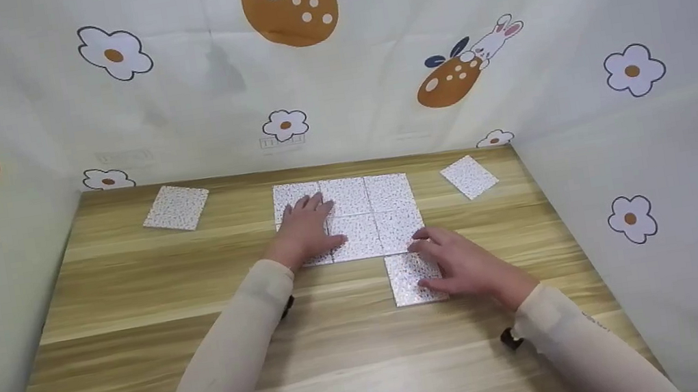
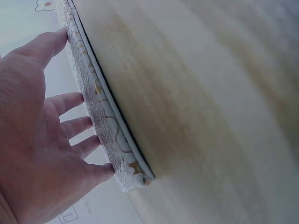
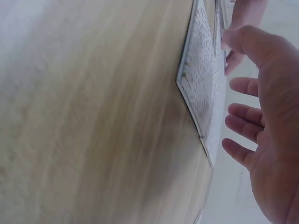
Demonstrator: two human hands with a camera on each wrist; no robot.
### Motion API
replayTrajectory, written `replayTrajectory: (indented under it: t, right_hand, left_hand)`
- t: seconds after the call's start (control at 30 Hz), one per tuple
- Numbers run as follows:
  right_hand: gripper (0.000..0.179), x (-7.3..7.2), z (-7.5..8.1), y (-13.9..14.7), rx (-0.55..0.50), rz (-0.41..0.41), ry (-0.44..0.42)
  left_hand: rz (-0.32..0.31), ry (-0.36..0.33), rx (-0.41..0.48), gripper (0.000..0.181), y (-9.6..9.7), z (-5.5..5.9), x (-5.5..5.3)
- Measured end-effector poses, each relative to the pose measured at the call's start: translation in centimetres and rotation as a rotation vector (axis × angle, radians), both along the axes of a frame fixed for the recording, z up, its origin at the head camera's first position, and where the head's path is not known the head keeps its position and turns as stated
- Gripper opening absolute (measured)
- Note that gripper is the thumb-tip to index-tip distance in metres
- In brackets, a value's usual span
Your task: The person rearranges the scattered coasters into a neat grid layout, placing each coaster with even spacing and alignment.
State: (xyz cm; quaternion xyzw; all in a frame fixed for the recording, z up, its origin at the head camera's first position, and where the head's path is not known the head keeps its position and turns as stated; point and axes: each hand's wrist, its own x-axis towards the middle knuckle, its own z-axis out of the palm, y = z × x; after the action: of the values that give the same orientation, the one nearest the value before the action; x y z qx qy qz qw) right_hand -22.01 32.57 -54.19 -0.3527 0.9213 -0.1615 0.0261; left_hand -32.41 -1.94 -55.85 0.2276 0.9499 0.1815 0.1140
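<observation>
Several white speckled square tiles (image 1: 355, 236) lie edge to edge as a flat block on the wooden table. My left hand (image 1: 307, 230) rests on the block's left tiles with fingers spread; in the left wrist view its fingertips (image 2: 106, 171) meet the speckled top. Just below the block's right column lies a single tile (image 1: 409, 284), its upper edge close along the block. Over it is my right hand (image 1: 463, 267), thumb low on the tile and fingers reaching to the block's lower right corner. The right wrist view shows these fingers (image 3: 243, 116) loosely extended, gripping nothing.
A loose tile (image 1: 176, 208) lies turned at the back left of the table (image 1: 147, 281), another tile (image 1: 469, 176) at the back right. Pale printed cloth (image 1: 360, 83) with rabbits and flowers walls the table at the back and both sides.
</observation>
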Motion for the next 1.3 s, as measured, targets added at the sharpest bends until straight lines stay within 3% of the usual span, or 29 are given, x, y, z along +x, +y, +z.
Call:
replayTrajectory:
  t: [0.23, 0.4, 0.63, 0.97, 1.17, 1.3]
  right_hand:
    - [0.051, -2.1, 0.1, 2.2, -0.086, -0.154, 0.033]
    - [0.046, -4.4, 0.1, 4.7, -0.162, -0.323, 0.041]
    - [0.047, -8.1, -0.2, 8.6, -0.165, -0.535, 0.065]
    - [0.064, -11.8, -0.7, 11.5, -0.151, -0.692, -0.002]
    - [0.070, -13.2, -0.8, 11.7, -0.156, -0.740, -0.062]
    - [0.073, -13.8, -0.8, 11.6, -0.157, -0.761, -0.081]
  left_hand:
    - [-0.007, 0.006, -0.015, 0.090, 0.1, 0.0, 0.0]
    - [-0.006, 0.004, -0.012, 0.091, 0.1, 0.2, 0.0]
    - [-0.002, 0.009, 0.001, 0.090, 0.0, 0.2, 0.2]
    - [-0.002, 0.002, 0.027, 0.090, 0.0, 0.1, 0.4]
    - [-0.002, 0.010, 0.021, 0.090, 0.0, 0.3, 0.4]
    - [-0.001, -0.002, 0.000, 0.092, 0.0, -0.3, -0.1]
